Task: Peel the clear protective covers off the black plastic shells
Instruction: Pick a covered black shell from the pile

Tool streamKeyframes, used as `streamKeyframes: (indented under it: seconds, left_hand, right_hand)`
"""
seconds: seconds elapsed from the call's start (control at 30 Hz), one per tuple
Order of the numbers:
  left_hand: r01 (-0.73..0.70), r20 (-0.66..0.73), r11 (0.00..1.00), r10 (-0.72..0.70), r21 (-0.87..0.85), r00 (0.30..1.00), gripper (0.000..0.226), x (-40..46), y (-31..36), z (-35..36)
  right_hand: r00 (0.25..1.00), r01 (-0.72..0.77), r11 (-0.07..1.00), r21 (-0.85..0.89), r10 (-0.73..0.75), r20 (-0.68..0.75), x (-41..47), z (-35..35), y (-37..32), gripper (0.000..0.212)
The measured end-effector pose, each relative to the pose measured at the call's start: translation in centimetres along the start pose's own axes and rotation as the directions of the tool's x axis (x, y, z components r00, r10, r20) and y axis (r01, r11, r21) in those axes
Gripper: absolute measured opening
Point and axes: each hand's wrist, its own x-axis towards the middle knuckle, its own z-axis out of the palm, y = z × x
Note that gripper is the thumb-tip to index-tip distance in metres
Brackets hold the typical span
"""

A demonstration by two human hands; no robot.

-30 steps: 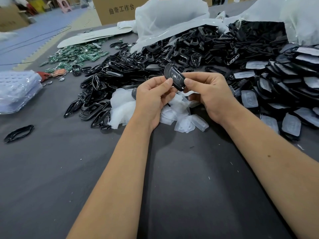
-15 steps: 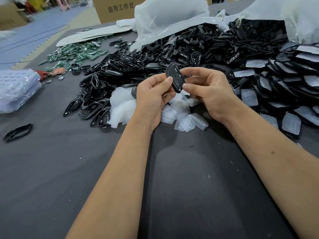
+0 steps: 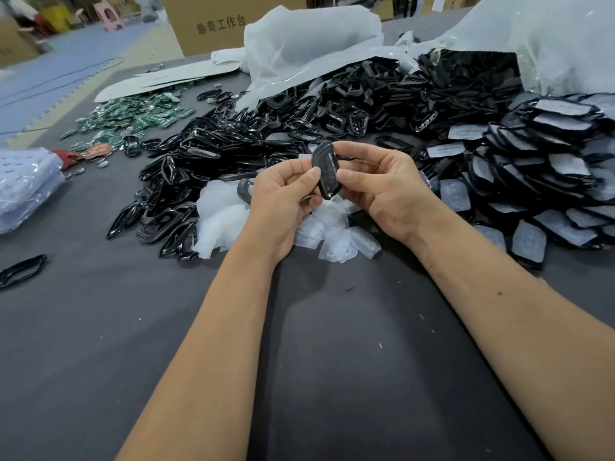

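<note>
Black shell (image 3: 325,169) now more upright than before — pinched between left hand (image 3: 283,197) and right hand (image 3: 382,191), fingers curled round it.

Assembly workshop: heaped black shells (image 3: 349,104), circuit boards (image 3: 133,118).

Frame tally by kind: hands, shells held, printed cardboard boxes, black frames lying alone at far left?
Hands: 2, left hand and right hand
Held black shell: 1
Printed cardboard box: 1
Lone black frame: 1
Total: 5
</note>
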Motion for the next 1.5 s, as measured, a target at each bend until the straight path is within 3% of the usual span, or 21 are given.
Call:
streamKeyframes:
  seconds: [0.1, 0.2, 0.27, 0.33, 0.43, 0.57, 0.7, 0.8, 1.0, 1.07, 1.2, 1.3, 1.37, 1.43, 1.5]
  left_hand:
    - [-0.015, 0.001, 0.998, 0.015, 0.058, 1.000, 0.014, 0.0, 0.2, 0.1]
    - [-0.065, -0.064, 0.983, 0.077, 0.172, 0.995, 0.011, 0.2, 0.3, 1.1]
    - [-0.115, -0.076, 0.947, 0.144, 0.299, 0.987, 0.013, 0.5, 0.1, 2.7]
    - [-0.151, -0.065, 0.921, 0.187, 0.360, 0.980, 0.015, 1.0, 0.1, 5.4]
    - [-0.157, -0.046, 0.910, 0.189, 0.383, 0.981, 0.018, 2.2, 0.1, 10.0]
    - [-0.231, 0.071, 0.831, 0.227, 0.506, 0.971, 0.019, 3.3, -0.3, 16.6]
    - [-0.310, 0.186, 0.764, 0.248, 0.567, 0.951, 0.022, 3.3, -0.8, 21.8]
    - [-0.328, 0.190, 0.734, 0.268, 0.594, 0.945, 0.028, 3.3, -0.9, 23.7]
    - [-0.317, 0.119, 0.706, 0.316, 0.633, 0.941, 0.023, 2.4, -1.3, 21.7]
    - [-0.278, 0.088, 0.668, 0.303, 0.690, 0.949, 0.023, 2.3, -1.4, 19.6]
    - [-0.127, -0.063, 0.490, 0.352, 0.863, 0.934, 0.029, 2.7, -1.1, 14.1]
    - [-0.011, -0.091, 0.271, 0.364, 0.963, 0.927, 0.031, 4.0, -0.6, 10.0]
    - [0.035, -0.074, 0.124, 0.333, 0.992, 0.940, 0.034, 5.1, -0.4, 8.0]
    - [0.020, -0.033, 0.050, 0.274, 0.999, 0.961, 0.037, 6.2, -0.2, 6.7]
    - [0.021, -0.030, 0.042, 0.207, 0.999, 0.978, 0.042, 7.4, 0.4, 5.8]
  right_hand:
    - [0.999, 0.012, 1.000, -0.008, -0.012, -0.035, -0.6, 0.2, -0.4, 0.036]
    - [0.980, 0.136, 0.950, -0.280, -0.171, -0.103, -1.5, -0.1, -1.5, 0.034]
    - [0.938, 0.213, 0.808, -0.549, -0.327, -0.118, -2.0, -0.7, -2.7, 0.031]
    - [0.882, 0.227, 0.582, -0.781, -0.464, -0.089, -2.5, -2.0, -4.4, 0.027]
    - [0.801, 0.122, 0.311, -0.942, -0.591, -0.091, -3.0, -4.8, -7.7, 0.028]
    - [0.718, -0.071, 0.101, -0.992, -0.686, -0.122, -3.6, -9.2, -11.9, 0.031]
    - [0.757, -0.267, -0.066, -0.961, -0.632, -0.167, -3.7, -11.9, -13.4, 0.038]
    - [0.805, -0.299, -0.087, -0.950, -0.558, -0.202, -3.8, -12.6, -13.8, 0.036]
    - [0.753, -0.261, -0.022, -0.965, -0.630, -0.190, -3.6, -11.6, -14.6, 0.036]
    - [0.769, -0.195, -0.017, -0.981, -0.623, -0.142, -3.0, -9.8, -13.8, 0.033]
    - [0.864, -0.064, -0.052, -0.997, -0.503, -0.029, -1.0, -5.9, -10.9, 0.032]
    - [0.961, -0.020, -0.078, -0.997, -0.278, 0.002, 1.1, -3.7, -8.5, 0.026]
    - [0.988, -0.006, -0.111, -0.994, -0.156, 0.012, 2.4, -2.9, -7.3, 0.024]
    - [0.994, 0.025, -0.149, -0.989, -0.103, 0.040, 3.5, -2.4, -6.5, 0.027]
    - [0.994, 0.104, -0.200, -0.974, -0.020, 0.111, 4.4, -1.7, -5.8, 0.029]
